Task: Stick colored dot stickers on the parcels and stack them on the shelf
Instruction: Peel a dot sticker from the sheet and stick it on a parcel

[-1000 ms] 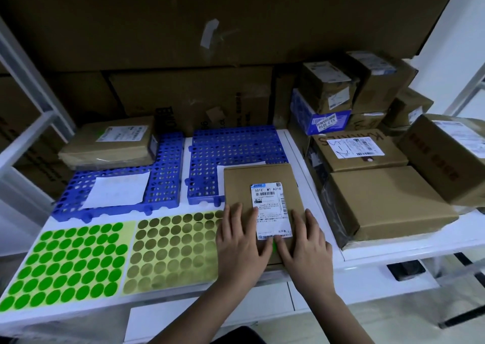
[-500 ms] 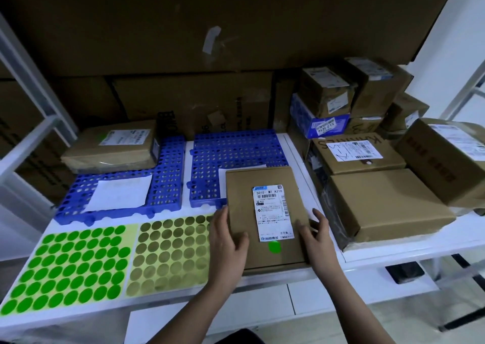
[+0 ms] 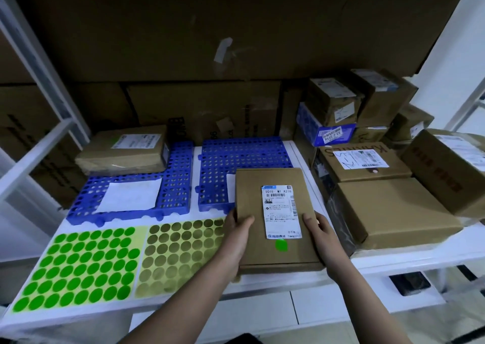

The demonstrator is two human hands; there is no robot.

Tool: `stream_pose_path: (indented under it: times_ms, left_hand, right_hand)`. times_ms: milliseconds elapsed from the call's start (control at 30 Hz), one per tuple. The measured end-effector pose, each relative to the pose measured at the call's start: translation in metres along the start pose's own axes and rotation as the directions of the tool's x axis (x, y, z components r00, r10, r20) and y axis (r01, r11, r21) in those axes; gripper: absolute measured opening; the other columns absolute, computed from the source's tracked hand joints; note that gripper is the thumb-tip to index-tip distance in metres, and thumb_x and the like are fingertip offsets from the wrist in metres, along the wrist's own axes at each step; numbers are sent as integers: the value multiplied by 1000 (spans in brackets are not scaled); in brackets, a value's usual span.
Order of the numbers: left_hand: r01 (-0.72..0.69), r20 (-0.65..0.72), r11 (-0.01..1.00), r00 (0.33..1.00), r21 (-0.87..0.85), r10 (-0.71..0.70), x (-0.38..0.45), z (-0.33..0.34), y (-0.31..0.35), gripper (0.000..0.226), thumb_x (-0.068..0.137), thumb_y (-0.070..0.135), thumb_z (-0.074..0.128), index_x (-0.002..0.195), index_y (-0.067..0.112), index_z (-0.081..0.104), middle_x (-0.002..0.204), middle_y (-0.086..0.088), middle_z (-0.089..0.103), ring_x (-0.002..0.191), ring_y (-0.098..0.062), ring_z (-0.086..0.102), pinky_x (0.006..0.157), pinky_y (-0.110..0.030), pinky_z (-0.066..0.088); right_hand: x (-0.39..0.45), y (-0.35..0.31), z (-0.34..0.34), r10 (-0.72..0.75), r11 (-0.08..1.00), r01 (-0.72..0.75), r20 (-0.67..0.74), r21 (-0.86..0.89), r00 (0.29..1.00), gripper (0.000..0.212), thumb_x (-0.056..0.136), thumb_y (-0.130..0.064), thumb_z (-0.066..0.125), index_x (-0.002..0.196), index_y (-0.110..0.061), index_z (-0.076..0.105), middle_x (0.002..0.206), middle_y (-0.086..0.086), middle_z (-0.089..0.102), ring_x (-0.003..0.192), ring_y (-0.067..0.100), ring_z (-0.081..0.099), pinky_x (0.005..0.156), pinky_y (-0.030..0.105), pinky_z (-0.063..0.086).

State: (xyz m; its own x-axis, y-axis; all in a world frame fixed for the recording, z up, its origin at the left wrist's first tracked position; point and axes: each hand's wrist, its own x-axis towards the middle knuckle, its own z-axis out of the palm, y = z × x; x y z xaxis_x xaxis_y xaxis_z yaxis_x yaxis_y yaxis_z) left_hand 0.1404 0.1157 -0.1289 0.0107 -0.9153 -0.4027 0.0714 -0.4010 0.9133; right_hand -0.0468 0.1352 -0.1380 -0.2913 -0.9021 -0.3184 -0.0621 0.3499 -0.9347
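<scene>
Stacked brown cardboard cartons [image 3: 388, 207] crowd the right end of a white shelf [image 3: 420, 254], apparently awaiting their turn, while blue perforated plastic mats [image 3: 244, 155] keep a lone tan parcel [image 3: 123, 148] raised at the back left; in front, a bright green dot-sticker sheet [image 3: 76, 267] and a mostly peeled olive one [image 3: 175, 254] lie within easy reach; a person's left hand [image 3: 236, 241] and right hand [image 3: 321, 235] clasp the side edges of a flat brown cardboard parcel [image 3: 273, 212] at the shelf's front, thumbs on top, its green dot sticker [image 3: 280, 245] sitting just below the white shipping label [image 3: 280, 211], seemingly ready for stacking
</scene>
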Motion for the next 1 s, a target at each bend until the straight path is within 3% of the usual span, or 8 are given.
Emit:
stream_pose_path:
  times_ms: [167,300,367,467,633,833,933,1000]
  left_hand:
    - [31,48,997,998,68,-34,11,-29,29,37,96,41,45,128,21,48,119,0,60,94,-9,56,66,-22,41]
    - [93,183,985,976,143,-118,22,-59,53,45,88,52,55,121,22,59,111,-2,69,99,-19,65,83,-32,52]
    - [152,234,980,956,127,-179,25,-76,60,45,82,48,63,114,17,63,100,-9,73,88,-23,70,77,-32,56]
    - [240,223,970,944,36,-242,25,-96,64,45,80,45,66,109,10,63,91,-12,73,75,-21,71,58,-27,55]
    - [241,96,940,970,-243,-224,23,-120,65,42,83,37,67,112,8,56,74,-10,73,76,-24,69,55,-32,58]
    - [137,-19,814,984,-564,-179,18,-121,60,55,85,25,67,131,9,42,126,-21,56,107,-32,59,83,-42,50]
    - [99,-67,756,980,-647,-185,17,-115,57,62,83,23,70,134,5,41,114,-20,59,90,-28,62,80,-39,49]
    - [75,-94,752,979,-655,-179,18,-120,56,63,82,23,71,135,6,41,105,-17,60,87,-26,62,82,-38,50]
  right_hand:
    - [2,-29,4,-34,999,34,135,3,990,28,96,-41,50,118,-26,58,104,-4,68,87,12,66,64,22,49]
    - [15,-58,7,-43,996,60,231,-64,972,33,93,-43,56,119,-23,62,105,0,72,94,17,68,77,27,54]
    - [23,-73,9,-9,996,33,268,-88,963,37,90,-45,59,118,-22,63,105,1,72,100,21,68,88,32,53]
    - [29,-87,18,37,999,-23,331,-46,943,37,90,-45,58,117,-20,64,108,3,71,102,21,65,89,31,49]
    - [29,-88,56,46,970,-100,236,224,971,40,91,-40,57,121,-14,55,108,10,61,85,23,62,73,36,55]
    - [19,-71,130,24,939,-121,291,322,956,61,92,-46,54,143,-20,33,130,13,55,97,28,66,74,39,55]
    - [10,-65,159,7,944,-94,266,315,964,57,95,-44,50,144,-28,28,126,10,54,105,27,58,94,49,50]
    - [9,-67,170,3,940,-85,241,329,971,53,96,-41,49,143,-29,30,125,10,54,105,25,57,91,46,51]
